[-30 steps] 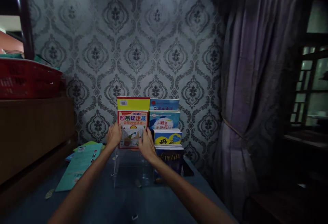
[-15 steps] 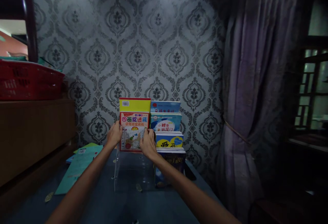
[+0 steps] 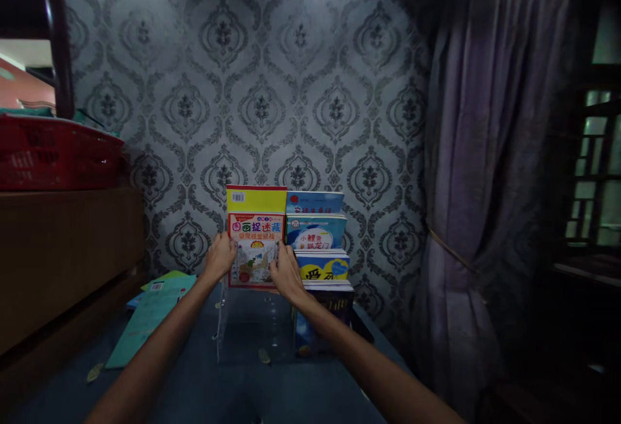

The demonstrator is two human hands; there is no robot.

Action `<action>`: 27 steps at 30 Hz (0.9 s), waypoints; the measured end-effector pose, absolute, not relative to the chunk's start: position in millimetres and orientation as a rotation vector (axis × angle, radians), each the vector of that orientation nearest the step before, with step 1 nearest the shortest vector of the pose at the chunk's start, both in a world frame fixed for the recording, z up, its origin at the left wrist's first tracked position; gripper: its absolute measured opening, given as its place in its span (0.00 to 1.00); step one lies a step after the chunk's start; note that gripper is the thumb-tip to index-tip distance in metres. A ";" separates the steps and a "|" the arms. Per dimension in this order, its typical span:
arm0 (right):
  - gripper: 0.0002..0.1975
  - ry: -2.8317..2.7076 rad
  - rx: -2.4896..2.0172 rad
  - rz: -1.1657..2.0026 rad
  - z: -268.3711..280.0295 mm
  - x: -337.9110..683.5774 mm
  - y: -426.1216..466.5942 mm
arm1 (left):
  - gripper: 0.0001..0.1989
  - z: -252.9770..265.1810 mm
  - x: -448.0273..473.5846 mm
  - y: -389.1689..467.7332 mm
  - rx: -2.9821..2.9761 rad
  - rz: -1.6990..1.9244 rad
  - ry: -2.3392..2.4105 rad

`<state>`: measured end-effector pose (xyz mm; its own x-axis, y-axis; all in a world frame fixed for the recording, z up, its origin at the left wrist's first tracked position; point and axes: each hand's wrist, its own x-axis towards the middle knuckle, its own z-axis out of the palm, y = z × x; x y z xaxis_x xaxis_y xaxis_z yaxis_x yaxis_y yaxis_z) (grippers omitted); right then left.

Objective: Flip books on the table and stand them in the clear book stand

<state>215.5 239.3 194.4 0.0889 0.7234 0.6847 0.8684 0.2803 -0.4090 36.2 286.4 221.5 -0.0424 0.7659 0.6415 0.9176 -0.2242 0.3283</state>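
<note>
A red-bordered picture book [image 3: 256, 261] stands upright in a clear stepped stand [image 3: 222, 323]. My left hand [image 3: 220, 257] is closed on its left edge, and my right hand [image 3: 287, 272] grips its right edge. Behind it rises a yellow book [image 3: 264, 200] with a barcode. In the column to the right stand more books on rising steps: a dark blue book [image 3: 320, 317] lowest, then a blue-and-yellow book [image 3: 323, 267], a light blue book [image 3: 316, 231] and another blue book [image 3: 315, 202] at the back. My right forearm covers part of the dark blue one.
On the table's [image 3: 194, 385] left lie teal books [image 3: 150, 320], with a green one beneath. A brown cabinet [image 3: 72, 256] bearing a red basket [image 3: 63, 152] borders the left side. Patterned wallpaper [image 3: 301, 107] is behind the stand; a tied purple curtain [image 3: 456, 217] hangs at right.
My right hand has shifted slightly down and right along the red-bordered book's edge. The left hand stays at the other edge. The whole view has drifted a little.
</note>
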 end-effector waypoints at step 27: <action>0.29 -1.674 -1.369 -0.226 183.7 222.1 249.6 | 0.10 220.4 17.5 313.3 -2.357 -1.490 -1.633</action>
